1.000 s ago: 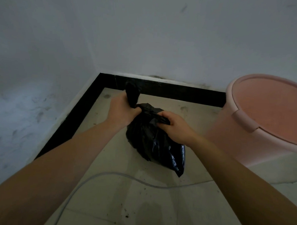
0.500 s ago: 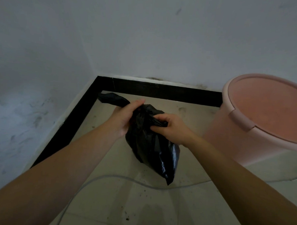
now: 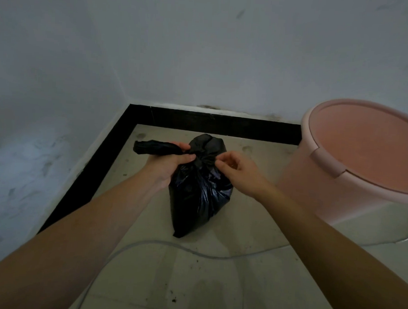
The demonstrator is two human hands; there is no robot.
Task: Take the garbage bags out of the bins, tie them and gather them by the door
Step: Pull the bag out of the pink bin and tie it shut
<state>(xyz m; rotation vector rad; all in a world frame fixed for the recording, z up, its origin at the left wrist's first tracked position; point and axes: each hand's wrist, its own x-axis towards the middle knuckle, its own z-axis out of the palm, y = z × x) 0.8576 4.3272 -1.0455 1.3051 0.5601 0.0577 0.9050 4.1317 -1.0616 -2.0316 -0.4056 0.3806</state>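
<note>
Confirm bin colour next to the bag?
Pale pink bin, seen in the head view, right of the black bag.

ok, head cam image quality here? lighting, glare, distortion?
Head view: dim, flat light, no hard shadows; faint sheen on the black garbage bag, folds otherwise lost in dark; wide-angle stretch on both forearms and the pink bin; hands and knot reasonably sharp.

Both forearms are bare all the way to the picture's lower edge, with no sleeve showing. The left hand (image 3: 168,163) and right hand (image 3: 238,171) wear no gloves, rings, watch or bands.
</note>
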